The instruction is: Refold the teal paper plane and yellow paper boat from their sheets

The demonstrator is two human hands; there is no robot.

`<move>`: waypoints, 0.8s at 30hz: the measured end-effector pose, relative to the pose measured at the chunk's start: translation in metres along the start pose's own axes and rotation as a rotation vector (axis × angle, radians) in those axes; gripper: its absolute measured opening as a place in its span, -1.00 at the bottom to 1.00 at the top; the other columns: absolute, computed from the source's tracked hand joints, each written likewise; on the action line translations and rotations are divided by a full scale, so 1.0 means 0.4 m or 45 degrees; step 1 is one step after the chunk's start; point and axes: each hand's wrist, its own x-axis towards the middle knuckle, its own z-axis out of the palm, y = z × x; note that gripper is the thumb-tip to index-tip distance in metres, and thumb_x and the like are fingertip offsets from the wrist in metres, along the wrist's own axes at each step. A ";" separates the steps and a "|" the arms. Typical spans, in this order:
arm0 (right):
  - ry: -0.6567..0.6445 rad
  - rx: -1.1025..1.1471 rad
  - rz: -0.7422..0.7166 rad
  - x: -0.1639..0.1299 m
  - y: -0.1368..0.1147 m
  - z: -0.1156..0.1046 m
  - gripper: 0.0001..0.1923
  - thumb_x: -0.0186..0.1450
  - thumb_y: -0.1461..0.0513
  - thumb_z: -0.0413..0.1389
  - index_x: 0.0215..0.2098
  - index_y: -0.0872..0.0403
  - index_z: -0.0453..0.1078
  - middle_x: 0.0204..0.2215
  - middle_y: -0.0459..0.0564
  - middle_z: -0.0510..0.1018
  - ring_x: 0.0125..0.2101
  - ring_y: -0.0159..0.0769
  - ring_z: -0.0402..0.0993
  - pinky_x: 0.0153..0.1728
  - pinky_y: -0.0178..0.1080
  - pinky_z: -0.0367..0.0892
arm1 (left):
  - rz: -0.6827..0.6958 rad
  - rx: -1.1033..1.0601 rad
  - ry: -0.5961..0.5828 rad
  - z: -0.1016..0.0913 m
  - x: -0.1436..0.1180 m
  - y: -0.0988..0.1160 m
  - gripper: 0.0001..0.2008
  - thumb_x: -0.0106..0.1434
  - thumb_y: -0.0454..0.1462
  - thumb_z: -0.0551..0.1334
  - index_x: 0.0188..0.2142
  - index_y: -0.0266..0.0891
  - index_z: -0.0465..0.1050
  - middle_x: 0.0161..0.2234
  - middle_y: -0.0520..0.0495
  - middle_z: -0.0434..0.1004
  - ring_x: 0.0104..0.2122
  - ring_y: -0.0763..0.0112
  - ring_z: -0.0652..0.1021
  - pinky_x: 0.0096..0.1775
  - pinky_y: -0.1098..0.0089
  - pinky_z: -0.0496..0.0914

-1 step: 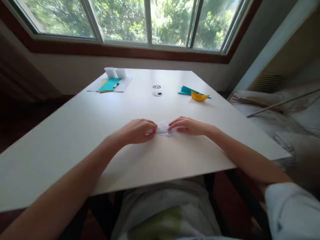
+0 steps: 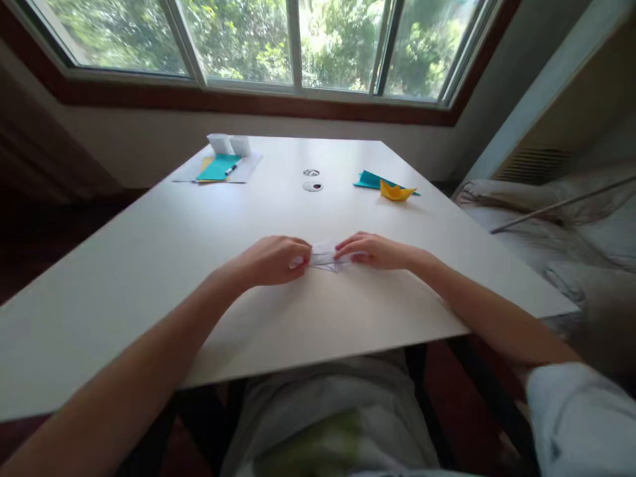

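A small folded piece of white paper (image 2: 324, 254) lies near the front middle of the table, with dark lines or creases along its lower edge. My left hand (image 2: 278, 260) pinches its left side, fingers curled and a bit of white showing below them. From the other side, my right hand (image 2: 372, 250) holds the paper's right part between thumb and fingers. The hands partly hide both ends of the paper, and its exact folded shape is too blurred to tell.
On the white table (image 2: 199, 228) a yellow paper boat (image 2: 396, 192) stands beside a folded teal paper (image 2: 370, 179). Two small round discs (image 2: 313, 187) lie mid-table. At the back left are teal paper (image 2: 219, 167), a pen (image 2: 232, 169) and white blocks (image 2: 220, 143).
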 end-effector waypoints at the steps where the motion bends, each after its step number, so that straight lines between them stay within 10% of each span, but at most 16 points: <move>1: 0.008 -0.010 -0.001 -0.002 0.004 0.004 -0.57 0.25 0.42 -0.06 0.01 -0.03 0.37 0.01 -0.02 0.42 -0.02 -0.26 0.31 0.00 -0.16 0.21 | -0.015 0.034 -0.020 0.002 0.001 -0.001 -0.85 0.13 -0.20 0.08 -0.34 -0.12 0.39 -0.33 0.02 0.53 -0.41 0.35 0.49 -0.42 0.44 0.23; 14: 0.051 -0.078 -0.074 -0.001 0.005 0.018 -0.67 0.29 0.17 0.02 0.02 -0.06 0.37 0.00 0.02 0.43 -0.05 -0.24 0.31 -0.02 -0.17 0.23 | -0.153 -0.330 -0.026 0.023 0.002 0.000 -0.48 0.05 -0.07 0.25 -0.03 -0.19 0.22 -0.14 -0.16 0.38 -0.11 0.15 0.37 -0.21 0.32 0.30; 24: 0.100 -0.081 -0.108 0.003 0.004 0.021 -0.72 0.29 0.23 0.01 -0.05 0.00 0.41 -0.07 0.02 0.47 -0.09 -0.26 0.34 -0.04 -0.19 0.25 | 0.050 -0.438 -0.022 0.036 0.014 -0.026 -0.63 0.12 -0.16 0.21 -0.06 -0.12 0.35 -0.14 -0.08 0.39 -0.12 0.23 0.38 -0.11 0.31 0.28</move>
